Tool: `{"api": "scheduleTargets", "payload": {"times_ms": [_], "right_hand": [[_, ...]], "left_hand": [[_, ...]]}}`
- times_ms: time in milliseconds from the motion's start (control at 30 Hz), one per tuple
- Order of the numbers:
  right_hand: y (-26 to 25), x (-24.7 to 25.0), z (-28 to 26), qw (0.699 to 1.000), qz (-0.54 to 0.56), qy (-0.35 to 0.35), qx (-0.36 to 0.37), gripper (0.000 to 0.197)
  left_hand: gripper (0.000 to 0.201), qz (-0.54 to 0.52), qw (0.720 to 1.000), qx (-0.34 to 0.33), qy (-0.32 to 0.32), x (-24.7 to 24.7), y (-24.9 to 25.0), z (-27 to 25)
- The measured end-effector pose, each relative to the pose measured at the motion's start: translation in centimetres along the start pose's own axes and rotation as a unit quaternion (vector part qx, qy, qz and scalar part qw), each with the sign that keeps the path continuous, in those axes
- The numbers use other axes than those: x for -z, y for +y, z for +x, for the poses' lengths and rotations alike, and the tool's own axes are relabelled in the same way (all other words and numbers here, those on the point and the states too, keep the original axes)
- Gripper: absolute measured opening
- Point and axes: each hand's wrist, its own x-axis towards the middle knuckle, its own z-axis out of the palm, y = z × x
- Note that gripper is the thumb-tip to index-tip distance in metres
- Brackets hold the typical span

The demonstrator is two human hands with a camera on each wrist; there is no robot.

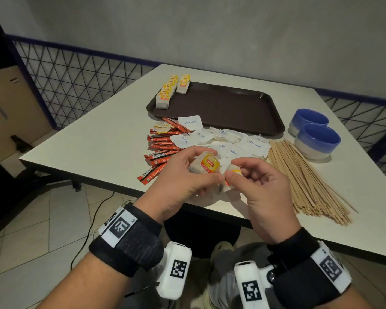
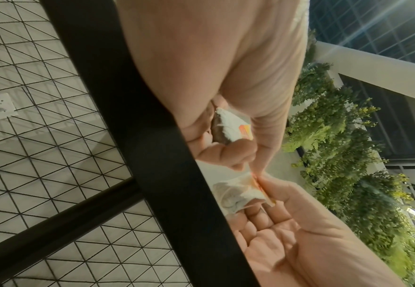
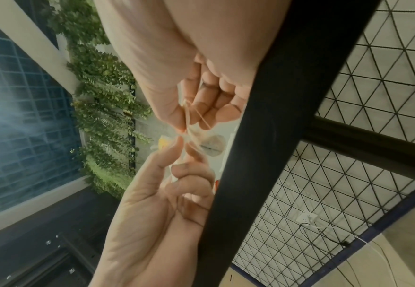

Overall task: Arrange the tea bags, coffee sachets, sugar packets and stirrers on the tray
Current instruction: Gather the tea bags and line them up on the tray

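Observation:
Over the table's near edge my left hand grips a small bunch of tea bags with a yellow tag on top. My right hand pinches another tea bag by its tag, right beside the left thumb. In the left wrist view the left hand curls round its tea bag, and the right hand's tea bag hangs below. Two rows of tea bags stand in the far left corner of the brown tray. Coffee sachets, sugar packets and stirrers lie on the table.
Two blue bowls stand right of the tray. The white table backs onto a grey wall. A wire mesh fence runs behind it, and a cardboard box stands at the left. Most of the tray holds nothing.

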Motion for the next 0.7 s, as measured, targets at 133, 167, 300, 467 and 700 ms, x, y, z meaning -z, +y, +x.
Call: {"api": "scheduleTargets", "payload": {"times_ms": [133, 167, 300, 467, 700], "right_hand": [[-0.4, 0.4, 0.2, 0.993, 0.088, -0.049, -0.058, 0.030], [-0.4, 0.5, 0.3, 0.990, 0.104, -0.056, -0.070, 0.031], [-0.4, 0.8, 0.6, 0.981, 0.147, -0.071, -0.107, 0.034], [-2.5, 1.0, 0.8, 0.980, 0.075, -0.152, -0.106, 0.028], [-9.5, -1.6, 2.0, 0.935, -0.062, -0.347, -0.042, 0.022]], "left_hand": [[0.050, -0.037, 0.999, 0.002, 0.007, -0.1, 0.2, 0.0], [0.051, -0.047, 0.999, 0.005, 0.006, -0.1, 0.2, 0.1], [0.042, -0.113, 0.993, 0.037, 0.015, 0.0, -0.1, 0.7], [0.026, -0.190, 0.978, 0.066, 0.052, -0.2, 0.5, 0.8], [0.033, -0.230, 0.968, 0.065, 0.073, -0.5, 0.9, 0.8]]}}
